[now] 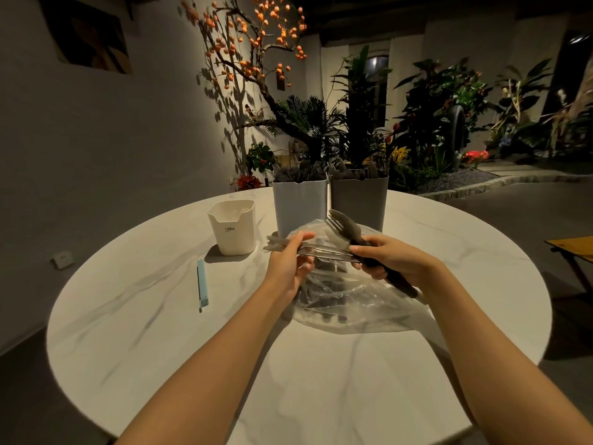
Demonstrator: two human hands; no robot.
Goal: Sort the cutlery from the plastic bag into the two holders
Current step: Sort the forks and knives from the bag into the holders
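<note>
A clear plastic bag [356,303] with dark cutlery inside lies in the middle of the round table. Above it, my left hand [290,263] pinches a bundle of metal knives [321,250] lying crosswise. My right hand [390,260] grips several dark-handled forks and spoons [349,228], heads pointing up and away, and its fingertips touch the knives' other end. Behind the bag stand two tall holders side by side: a white holder [300,205] on the left and a grey holder [359,202] on the right, both with cutlery standing in them.
A small cream cup [232,228] with nothing showing in it stands left of the holders. A light blue stick-like item [202,285] lies on the marble table [160,332] further left. Plants line the floor beyond the table's far edge.
</note>
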